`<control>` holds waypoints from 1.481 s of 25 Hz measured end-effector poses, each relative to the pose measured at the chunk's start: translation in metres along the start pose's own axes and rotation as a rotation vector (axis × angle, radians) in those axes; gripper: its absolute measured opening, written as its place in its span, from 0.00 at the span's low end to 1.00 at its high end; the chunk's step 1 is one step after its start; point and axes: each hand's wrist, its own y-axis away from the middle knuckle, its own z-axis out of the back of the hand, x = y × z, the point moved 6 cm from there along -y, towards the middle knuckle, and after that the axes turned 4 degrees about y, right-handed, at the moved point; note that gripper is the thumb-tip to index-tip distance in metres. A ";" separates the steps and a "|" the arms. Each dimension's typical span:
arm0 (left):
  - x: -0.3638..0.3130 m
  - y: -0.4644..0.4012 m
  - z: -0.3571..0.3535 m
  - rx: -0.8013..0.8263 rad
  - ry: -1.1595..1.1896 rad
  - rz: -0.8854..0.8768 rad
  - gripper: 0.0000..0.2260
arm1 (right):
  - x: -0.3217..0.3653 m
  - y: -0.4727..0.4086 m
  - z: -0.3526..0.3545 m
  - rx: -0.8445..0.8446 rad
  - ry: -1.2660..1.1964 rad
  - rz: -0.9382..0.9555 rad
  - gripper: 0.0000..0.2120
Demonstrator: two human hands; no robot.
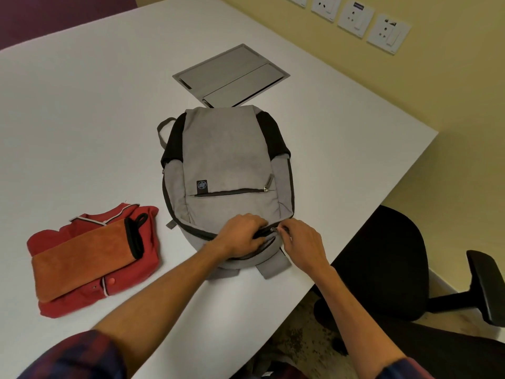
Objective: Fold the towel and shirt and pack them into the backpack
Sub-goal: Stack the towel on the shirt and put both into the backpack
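A white table (82, 105) is being seen from above, with a yellow wall (451, 91) and white wall sockets (355, 19) on the far right. A grey backpack (226, 160) is lying flat in the middle of the table. Its near end is being pressed by the left hand (243, 236), fingers curled on the cloth. The zipper pull (273, 229) is being pinched by the right hand (306, 246). The red shirt (131, 269) is lying folded on the left, with the folded orange towel (82, 258) resting on top. A black chair (382, 255) is standing on the right, and a grey cover plate (232, 75) is set in the table beyond the backpack.
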 end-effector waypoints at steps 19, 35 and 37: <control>0.001 -0.018 0.094 -0.189 0.546 0.090 0.07 | -0.083 -0.168 0.021 -0.098 0.168 0.008 0.11; 0.022 -0.009 0.049 -0.119 0.542 0.211 0.07 | -0.055 -0.199 0.022 -0.168 -0.009 -0.019 0.11; 0.026 -0.001 0.040 -0.095 0.545 0.234 0.08 | -0.024 -0.182 0.028 -0.211 -0.079 0.042 0.11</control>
